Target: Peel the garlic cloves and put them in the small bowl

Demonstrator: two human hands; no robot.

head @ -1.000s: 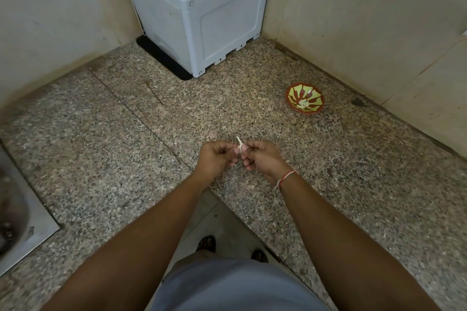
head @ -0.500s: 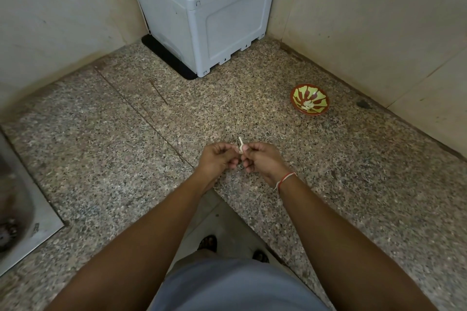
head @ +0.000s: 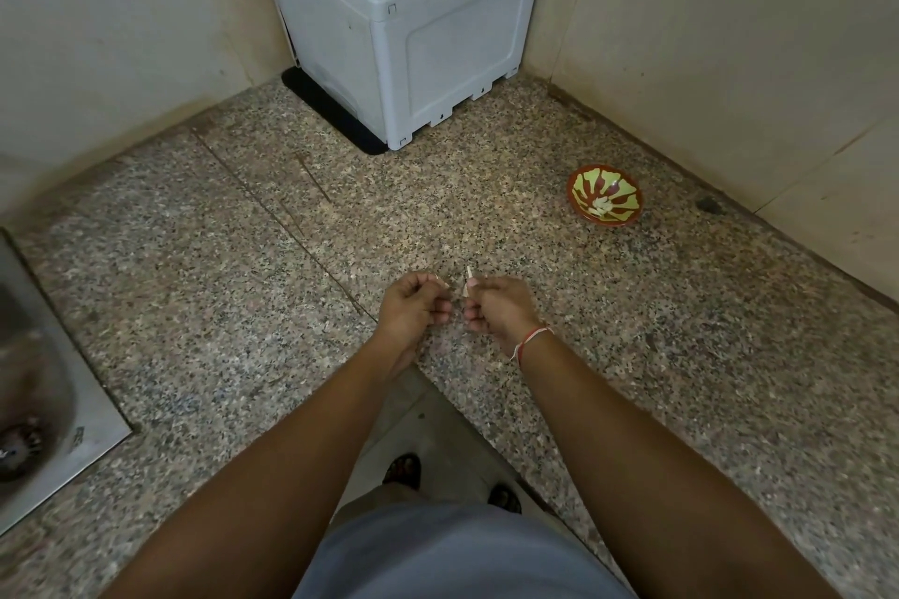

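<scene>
On the counter [head: 681, 355], the box [head: 413, 29] stands in the far corner, and the small bowl [head: 604, 201] sits to its right, near the right wall. The sink [head: 63, 404] lies at the left edge. Both hands [head: 413, 306] [head: 496, 311] are side by side in front of the box, well apart from the bowl.

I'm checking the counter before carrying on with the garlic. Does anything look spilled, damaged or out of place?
Nothing spilled or broken. The small bowl sits upright on the counter with pale peeled cloves inside. A dark stain marks the counter beside it, near the wall.
</scene>
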